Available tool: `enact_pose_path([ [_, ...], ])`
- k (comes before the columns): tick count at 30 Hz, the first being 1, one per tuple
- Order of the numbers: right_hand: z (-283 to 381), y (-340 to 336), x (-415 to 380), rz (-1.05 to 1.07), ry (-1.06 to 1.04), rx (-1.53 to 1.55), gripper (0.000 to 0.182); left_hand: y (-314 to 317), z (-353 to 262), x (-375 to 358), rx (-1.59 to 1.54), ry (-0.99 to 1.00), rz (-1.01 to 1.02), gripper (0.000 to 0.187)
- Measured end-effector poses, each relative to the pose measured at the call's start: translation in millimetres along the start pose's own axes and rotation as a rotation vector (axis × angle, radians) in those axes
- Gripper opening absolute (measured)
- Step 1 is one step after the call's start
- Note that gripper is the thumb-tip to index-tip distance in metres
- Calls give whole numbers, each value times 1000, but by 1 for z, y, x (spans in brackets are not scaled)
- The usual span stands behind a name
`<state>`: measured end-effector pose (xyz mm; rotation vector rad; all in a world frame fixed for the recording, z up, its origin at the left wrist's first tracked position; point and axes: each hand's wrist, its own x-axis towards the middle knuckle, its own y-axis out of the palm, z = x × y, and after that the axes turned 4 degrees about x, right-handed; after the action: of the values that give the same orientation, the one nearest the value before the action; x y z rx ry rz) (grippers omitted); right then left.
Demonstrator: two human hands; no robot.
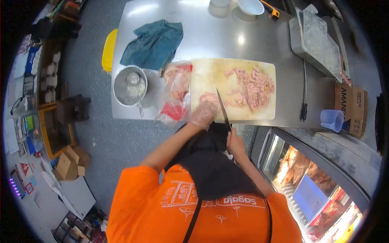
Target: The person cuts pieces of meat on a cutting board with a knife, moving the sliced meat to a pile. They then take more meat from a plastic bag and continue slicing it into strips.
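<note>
A: Fingers first. What did they hold?

B: Right hand point(235, 142), just below frame centre: fingers wrapped around the handle of a knife point(222, 106). Left hand point(204, 114), in a clear glove, a little up and to its left: fingers bent down over a piece of meat point(208, 97). Could not tell whether they gripped it or only pressed on it.

A: And the blade?

B: Pointed toward the top of the frame, over the board, just right of the piece. Could not tell whether its edge touched anything.

A: The meat lay where?

B: The piece sat in the lower left part of a pale cutting board point(206, 73), mid-frame. A loose pile of cut meat point(258, 88) covered much of the board's right side.

A: Around the board?

B: Clear plastic bag with red patches point(177, 89) along the left edge. Further left, a metal pot point(120, 97) with a ladle point(133, 79) in it.

A: Further off?

B: Crumpled green-blue cloth point(156, 44), upper left of the steel table point(202, 36). White bowl point(251, 7) at the top edge, a yellow and black tool point(272, 10) just right of it.
</note>
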<state>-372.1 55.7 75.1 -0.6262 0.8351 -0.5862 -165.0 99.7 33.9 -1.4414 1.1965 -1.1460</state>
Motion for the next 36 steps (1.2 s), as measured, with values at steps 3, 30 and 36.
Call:
enact_pose_path([
  [3,15,3,25,71,41,-10,29,44,2,-10,98,12,-55,10],
  [30,19,15,26,5,-43,-17,23,-105,38,55,-197,-52,-110,16],
  [36,46,7,62,-47,-89,-12,24,-112,41,51,-45,191,5,19],
])
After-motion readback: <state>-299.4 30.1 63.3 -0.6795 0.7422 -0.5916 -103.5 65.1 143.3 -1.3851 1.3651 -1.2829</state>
